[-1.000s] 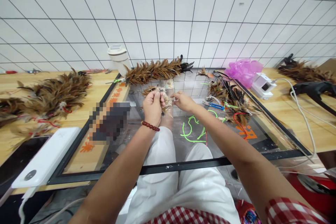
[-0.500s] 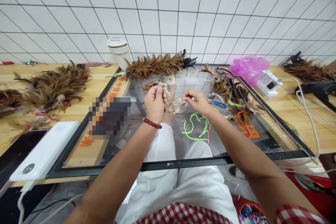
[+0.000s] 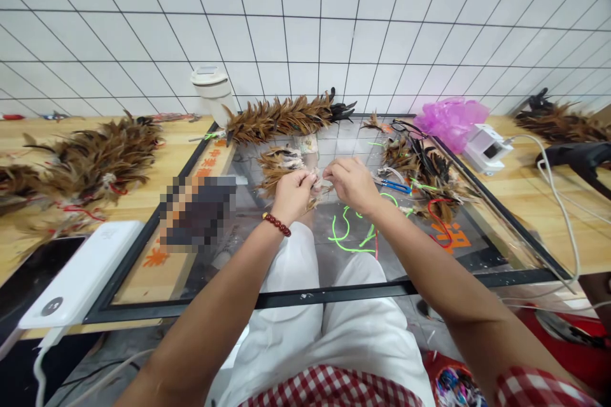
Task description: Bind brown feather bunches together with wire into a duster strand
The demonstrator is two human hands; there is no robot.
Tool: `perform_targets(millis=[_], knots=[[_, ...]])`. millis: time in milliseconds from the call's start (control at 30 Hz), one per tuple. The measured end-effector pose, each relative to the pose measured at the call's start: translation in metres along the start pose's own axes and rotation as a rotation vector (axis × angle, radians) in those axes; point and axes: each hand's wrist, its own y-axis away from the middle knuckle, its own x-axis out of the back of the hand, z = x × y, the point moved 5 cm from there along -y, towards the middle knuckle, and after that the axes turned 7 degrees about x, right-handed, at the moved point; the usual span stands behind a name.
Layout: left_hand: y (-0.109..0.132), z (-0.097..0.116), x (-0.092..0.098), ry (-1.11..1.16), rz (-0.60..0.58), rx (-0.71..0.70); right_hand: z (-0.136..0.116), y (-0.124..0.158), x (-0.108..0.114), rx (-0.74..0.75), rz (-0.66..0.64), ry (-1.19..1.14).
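My left hand (image 3: 296, 194), with a red bead bracelet on the wrist, is closed in a pinch on small pale-based feathers (image 3: 316, 179). Close on its right, my right hand (image 3: 352, 183) has thumb and fingertips pressed together; whatever lies between them is too small to make out. Just past the left hand, a brown feather bunch (image 3: 274, 168) with pale quill ends rests on the glass tabletop (image 3: 286, 254). Green cords (image 3: 351, 248) lie loosely below the right hand. Blue-handled snips (image 3: 395, 186) are to its right.
A long feather garland (image 3: 281, 119) stretches along the back, beside a white lidded cup (image 3: 213, 94). More feathers (image 3: 420, 162) and a pink plastic bag (image 3: 451, 122) are at right. A white power bank (image 3: 83, 273) and a feather heap (image 3: 102, 156) are at left.
My left hand has shifted right and slightly down, and my right hand a little left, so the fingertips are nearly together. The brown bunch behind the left hand shows more fully.
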Motion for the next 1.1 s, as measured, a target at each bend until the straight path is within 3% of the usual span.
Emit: perform_targets(millis=[200,333,433,533,767,967,1100], knots=[[0.007,-0.001,-0.012,0.149,-0.180,0.174,-0.004,-0.002,-0.001,-0.047,0.008,-0.043],[0.002,0.003,0.001,0.209,-0.023,0.097,0.010,0.001,-0.002,-0.221,0.058,-0.160],[-0.003,0.004,0.012,0.277,0.123,0.038,0.023,0.007,-0.017,-0.332,-0.079,-0.208],[-0.005,0.004,0.015,0.331,0.158,0.040,0.029,0.011,-0.031,-0.372,-0.160,-0.267],[-0.002,0.005,0.007,0.307,0.038,0.015,0.022,0.001,-0.028,-0.480,0.192,-0.819],[-0.004,0.001,0.004,0.290,0.010,-0.027,0.002,-0.005,-0.025,-0.564,0.163,-1.130],[-0.005,-0.003,0.003,0.433,0.027,0.003,-0.007,-0.007,-0.020,-0.623,0.290,-1.320]])
